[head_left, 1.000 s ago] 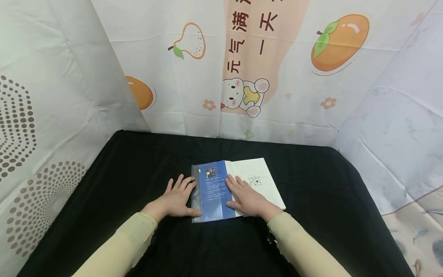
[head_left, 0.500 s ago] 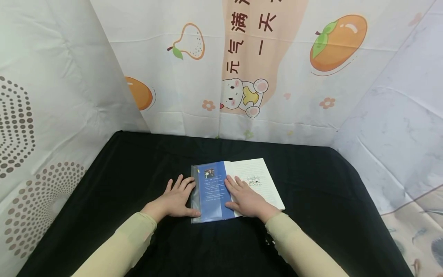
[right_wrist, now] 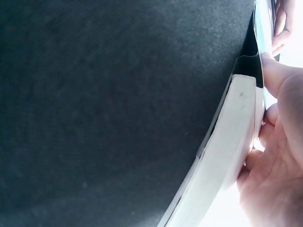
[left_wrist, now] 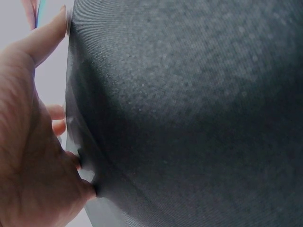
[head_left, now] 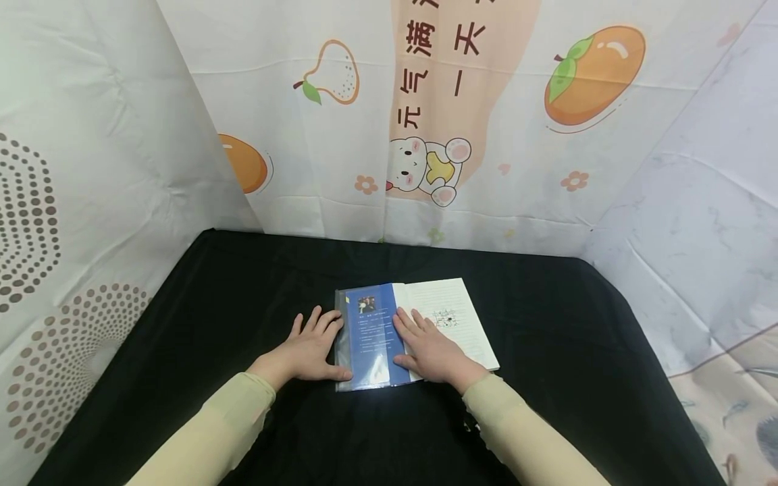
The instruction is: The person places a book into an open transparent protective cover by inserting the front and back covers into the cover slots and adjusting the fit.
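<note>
One book [head_left: 389, 337], from beside your left hand [head_left: 304, 354] to beneath your right hand [head_left: 431, 351]

The relation that matters most, as you might judge it, is that the book lies just to the right of your left hand and directly under your right hand, so the right has more of it within reach. Your left fingers are spread, fingertips and thumb touching the clear plastic strip [head_left: 343, 344] along its near side; they have hold of nothing. Your right hand rests with straight fingers, pointing away from you and leftward, where the blue flap [head_left: 371, 361] meets the white page [head_left: 464, 327]; it grips nothing either.

Laid out, the book looks longest from hand to hand. Its page's own long axis runs away from you, far end leaning toward your left. The flap's photo [head_left: 367, 304] sits at the end pointing away from you.
</note>
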{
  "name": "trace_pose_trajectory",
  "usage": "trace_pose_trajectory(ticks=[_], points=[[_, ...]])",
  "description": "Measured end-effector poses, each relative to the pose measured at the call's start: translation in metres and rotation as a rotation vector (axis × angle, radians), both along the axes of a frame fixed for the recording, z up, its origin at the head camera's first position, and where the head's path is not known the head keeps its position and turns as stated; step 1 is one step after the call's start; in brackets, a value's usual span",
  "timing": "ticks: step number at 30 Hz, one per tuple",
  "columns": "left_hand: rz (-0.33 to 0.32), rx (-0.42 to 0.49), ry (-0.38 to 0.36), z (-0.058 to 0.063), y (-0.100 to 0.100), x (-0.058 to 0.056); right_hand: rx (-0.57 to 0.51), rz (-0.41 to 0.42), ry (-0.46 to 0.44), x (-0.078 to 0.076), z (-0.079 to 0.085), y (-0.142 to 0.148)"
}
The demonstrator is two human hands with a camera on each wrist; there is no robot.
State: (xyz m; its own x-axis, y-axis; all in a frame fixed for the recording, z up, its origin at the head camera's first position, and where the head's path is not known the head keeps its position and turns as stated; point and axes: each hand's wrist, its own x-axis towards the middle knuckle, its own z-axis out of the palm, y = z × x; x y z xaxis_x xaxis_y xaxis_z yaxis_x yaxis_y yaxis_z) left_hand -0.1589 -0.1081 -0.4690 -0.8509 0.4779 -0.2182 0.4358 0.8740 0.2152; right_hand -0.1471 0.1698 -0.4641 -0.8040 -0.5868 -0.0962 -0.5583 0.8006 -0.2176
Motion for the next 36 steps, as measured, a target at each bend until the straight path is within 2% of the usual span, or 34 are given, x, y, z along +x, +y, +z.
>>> trace_pose_trajectory(ticks=[11, 36], points=[[0.001, -0.010, 0.013, 0.001, 0.001, 0.000, 0.063, -0.026, 0.038, 0.002, -0.001, -0.005], [0.009, -0.019, 0.013, 0.001, 0.002, 0.000, 0.112, -0.085, 0.041, 0.007, -0.002, -0.017]])
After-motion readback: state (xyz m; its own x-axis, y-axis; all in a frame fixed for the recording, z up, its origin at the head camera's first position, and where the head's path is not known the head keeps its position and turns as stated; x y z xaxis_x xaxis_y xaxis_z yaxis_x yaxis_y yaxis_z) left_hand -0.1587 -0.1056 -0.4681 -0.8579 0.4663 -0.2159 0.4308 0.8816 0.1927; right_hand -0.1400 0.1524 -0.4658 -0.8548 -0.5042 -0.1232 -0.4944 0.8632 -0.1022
